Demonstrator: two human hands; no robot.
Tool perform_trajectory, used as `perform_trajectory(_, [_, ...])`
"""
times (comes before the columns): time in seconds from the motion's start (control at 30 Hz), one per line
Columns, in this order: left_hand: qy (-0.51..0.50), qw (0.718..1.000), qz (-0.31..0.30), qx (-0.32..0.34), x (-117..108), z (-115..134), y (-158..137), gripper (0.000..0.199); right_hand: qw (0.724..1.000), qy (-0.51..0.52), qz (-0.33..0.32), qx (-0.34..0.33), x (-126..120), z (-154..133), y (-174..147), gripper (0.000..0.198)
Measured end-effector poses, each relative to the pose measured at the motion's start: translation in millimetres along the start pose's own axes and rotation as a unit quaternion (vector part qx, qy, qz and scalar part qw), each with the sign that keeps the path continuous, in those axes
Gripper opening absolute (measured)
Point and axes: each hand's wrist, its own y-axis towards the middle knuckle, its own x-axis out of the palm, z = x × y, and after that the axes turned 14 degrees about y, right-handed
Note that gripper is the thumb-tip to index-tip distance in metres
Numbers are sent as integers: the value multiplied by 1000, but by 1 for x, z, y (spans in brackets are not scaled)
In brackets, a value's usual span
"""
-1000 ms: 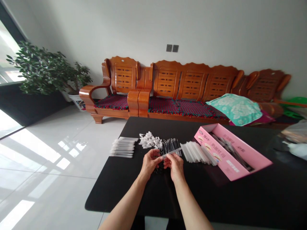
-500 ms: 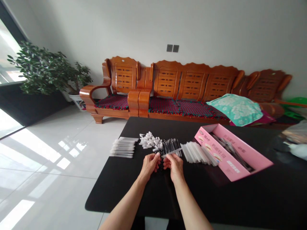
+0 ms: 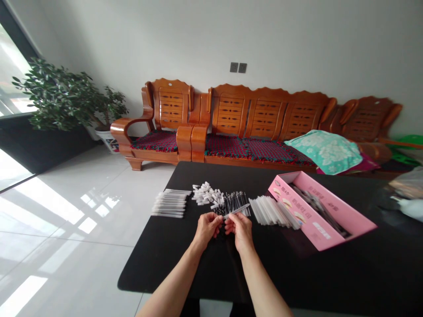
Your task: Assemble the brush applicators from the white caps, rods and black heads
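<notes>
Right hand [image 3: 241, 225] pinches one translucent tube [image 3: 243, 208], aimed at two o'clock. Left hand [image 3: 206, 226] adjoins its lower end; grip cannot be determined. From the hands: one pink box [image 3: 307, 222], three o'clock; one white-cap pile [image 3: 207, 193], eleven, uncountable; one black-rod pile [image 3: 234, 202], between twelve and one, partly hidden.

R hand [image 3: 241, 228], lower ctr of frame, grips slim pale tube [image 3: 240, 209], tilted up to frame R. L hand [image 3: 206, 226] is at tube's lower end; exact contact unclear. Blk table [image 3: 161, 259] carries, frame L to R: pale pens [image 3: 169, 204], wht caps [image 3: 205, 193], blk rods [image 3: 235, 200], pale tubes [image 3: 271, 210], open pink box [image 3: 307, 222]. Upper L: potted plant [image 3: 62, 97]. Upper ctr: wooden sofa [image 3: 231, 112].
</notes>
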Motion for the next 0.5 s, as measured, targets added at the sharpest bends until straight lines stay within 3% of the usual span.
perform_trajectory(0.2, [5,1000,15,26,-4,-2,5,34,999,28,16,13,-4,0,2,20])
perform_trajectory(0.27, [67,994,62,53,-11,-2,11,29,999,45,21,21,-7,0,3,17])
perform_trajectory(0.37, [239,954,147,106,-23,0,25,15,998,52,13,31,-12,-1,4,14])
perform_trajectory(0.5, [400,897,130,139,-27,-1,43,18,999,26,1,28,-17,-1,4,16])
